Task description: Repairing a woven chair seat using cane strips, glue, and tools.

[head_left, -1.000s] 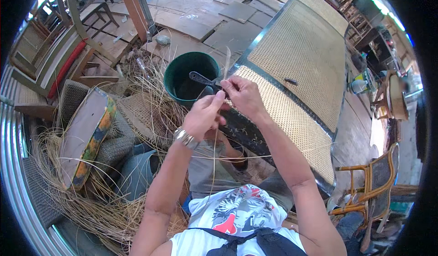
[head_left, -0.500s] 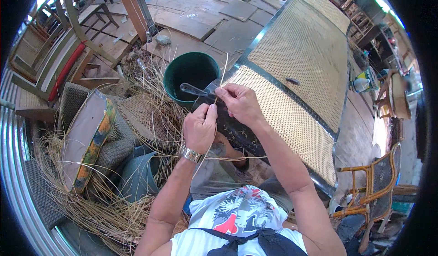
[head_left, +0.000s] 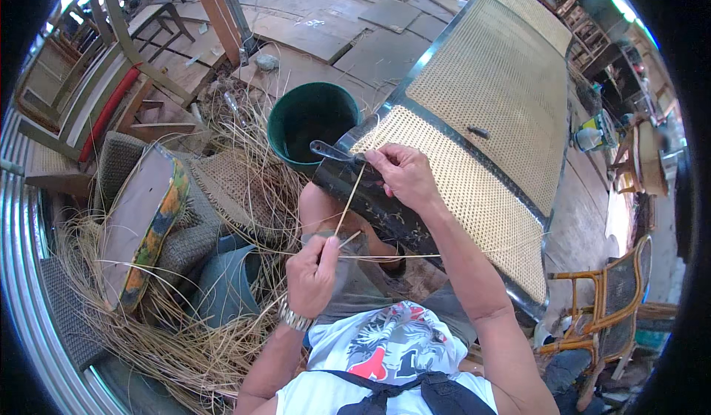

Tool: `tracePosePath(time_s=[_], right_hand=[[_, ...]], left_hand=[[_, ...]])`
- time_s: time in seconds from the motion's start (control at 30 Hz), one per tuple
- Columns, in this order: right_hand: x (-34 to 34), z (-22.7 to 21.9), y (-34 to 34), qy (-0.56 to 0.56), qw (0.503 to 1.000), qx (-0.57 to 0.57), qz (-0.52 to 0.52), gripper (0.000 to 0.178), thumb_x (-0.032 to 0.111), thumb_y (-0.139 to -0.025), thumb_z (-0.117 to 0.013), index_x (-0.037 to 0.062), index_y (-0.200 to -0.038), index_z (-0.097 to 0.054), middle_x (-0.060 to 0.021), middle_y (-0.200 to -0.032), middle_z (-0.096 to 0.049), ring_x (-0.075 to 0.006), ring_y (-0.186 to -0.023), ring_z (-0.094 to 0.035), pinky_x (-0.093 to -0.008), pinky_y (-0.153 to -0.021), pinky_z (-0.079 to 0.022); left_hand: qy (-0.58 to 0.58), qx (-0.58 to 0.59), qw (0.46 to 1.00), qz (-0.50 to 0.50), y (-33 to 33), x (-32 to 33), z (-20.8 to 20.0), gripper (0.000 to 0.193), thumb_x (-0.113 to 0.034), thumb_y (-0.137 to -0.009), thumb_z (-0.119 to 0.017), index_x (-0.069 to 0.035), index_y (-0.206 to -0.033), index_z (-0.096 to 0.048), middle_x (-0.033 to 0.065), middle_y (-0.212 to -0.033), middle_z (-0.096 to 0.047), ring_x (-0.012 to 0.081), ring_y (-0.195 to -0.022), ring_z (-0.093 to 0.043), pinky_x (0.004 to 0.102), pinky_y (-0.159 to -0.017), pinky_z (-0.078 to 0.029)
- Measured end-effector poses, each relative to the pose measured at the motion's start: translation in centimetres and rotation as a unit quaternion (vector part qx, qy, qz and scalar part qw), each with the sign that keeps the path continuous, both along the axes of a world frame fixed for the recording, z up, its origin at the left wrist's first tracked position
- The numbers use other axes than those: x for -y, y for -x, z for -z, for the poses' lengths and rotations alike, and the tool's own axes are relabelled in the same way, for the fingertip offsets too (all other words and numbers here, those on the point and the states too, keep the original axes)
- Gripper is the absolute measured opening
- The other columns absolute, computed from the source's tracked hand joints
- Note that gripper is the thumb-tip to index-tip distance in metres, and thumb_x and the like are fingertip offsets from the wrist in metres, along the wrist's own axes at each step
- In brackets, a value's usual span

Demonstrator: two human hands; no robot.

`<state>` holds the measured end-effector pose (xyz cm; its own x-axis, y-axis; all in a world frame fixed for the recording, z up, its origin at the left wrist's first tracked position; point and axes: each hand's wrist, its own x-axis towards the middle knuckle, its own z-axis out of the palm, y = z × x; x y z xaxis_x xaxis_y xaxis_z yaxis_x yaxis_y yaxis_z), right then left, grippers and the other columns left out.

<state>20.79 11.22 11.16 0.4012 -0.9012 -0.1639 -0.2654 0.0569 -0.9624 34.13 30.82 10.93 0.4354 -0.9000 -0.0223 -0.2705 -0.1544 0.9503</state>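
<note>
A thin pale cane strip [head_left: 349, 206] runs taut between my two hands. My left hand [head_left: 311, 276], with a metal watch at its wrist, pinches the lower part of it over my lap, and a short end sticks out past the thumb. Farther up and to the right, my right hand [head_left: 406, 176] grips the strip's upper part between thumb and fingers. Just left of that hand, a scraper with a grey handle [head_left: 329, 150] lies at the near left corner of a dark-framed woven cane panel [head_left: 463, 180]. A black sheet with small shavings [head_left: 378, 213] hangs below that corner.
A dark green bucket [head_left: 278, 137] stands beyond my left hand. Loose cane strands [head_left: 185, 356] pile up on the left, around a bluish-grey bucket [head_left: 222, 289] and a cushion [head_left: 144, 222]. A small dark tool [head_left: 478, 131] lies on the panel. A rattan chair [head_left: 611, 304] stands right.
My left hand has moved down toward my lap, away from the right hand, so more strip shows between them. My right hand has shifted slightly right and down.
</note>
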Motion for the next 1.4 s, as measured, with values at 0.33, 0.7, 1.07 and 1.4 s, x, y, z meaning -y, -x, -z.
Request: tracePosePath(time_s=[0.33, 0.7, 1.07, 1.4], right_hand=[[1.5, 0.4, 0.9, 0.016, 0.997, -0.023, 0.078, 0.026, 0.022, -0.097, -0.065, 0.0028, -0.081, -0.07, 0.0027, -0.056, -0.055, -0.0041, -0.044, -0.047, -0.024, -0.042, -0.038], [5.0, 0.9, 2.5, 0.047, 0.988, -0.028, 0.145, 0.033, 0.027, -0.096, -0.067, 0.0018, -0.074, -0.066, 0.0015, -0.055, -0.052, -0.0057, -0.043, -0.052, -0.0251, -0.039, -0.041], [12.6, -2.1, 8.3, 0.109, 0.975, -0.066, 0.183, 0.026, 0.029, -0.098, -0.063, 0.006, -0.088, -0.072, 0.0011, -0.058, -0.06, -0.0016, -0.04, -0.048, -0.0193, -0.035, -0.037], [15.6, -5.4, 12.9, 0.154, 0.971, -0.065, 0.171, 0.029, 0.03, -0.097, -0.065, 0.0048, -0.083, -0.07, -0.0002, -0.056, -0.058, -0.0038, -0.04, -0.049, -0.0208, -0.034, -0.036]], left_hand=[[-0.081, 0.062, 0.995, -0.005, -1.3, -8.4, -0.5, 0.022, -0.012, -0.096, -0.063, 0.001, -0.079, -0.06, 0.0103, -0.059, -0.052, 0.0127, -0.051, -0.046, 0.0328, -0.049, -0.038], [-0.143, 0.031, 0.988, 0.039, -3.3, -16.2, 1.9, 0.021, -0.014, -0.097, -0.062, -0.001, -0.081, -0.064, 0.0065, -0.063, -0.061, 0.0124, -0.054, -0.053, 0.0294, -0.051, -0.042], [-0.21, 0.084, 0.974, 0.017, -6.2, -24.9, 8.0, 0.029, -0.022, -0.098, -0.06, -0.001, -0.078, -0.057, 0.0114, -0.061, -0.053, 0.0195, -0.054, -0.047, 0.0353, -0.053, -0.04], [-0.251, 0.125, 0.959, 0.035, -9.3, -27.7, 12.4, 0.028, -0.023, -0.1, -0.055, 0.001, -0.088, -0.065, 0.0136, -0.073, -0.066, 0.0199, -0.067, -0.06, 0.0348, -0.062, -0.045]])
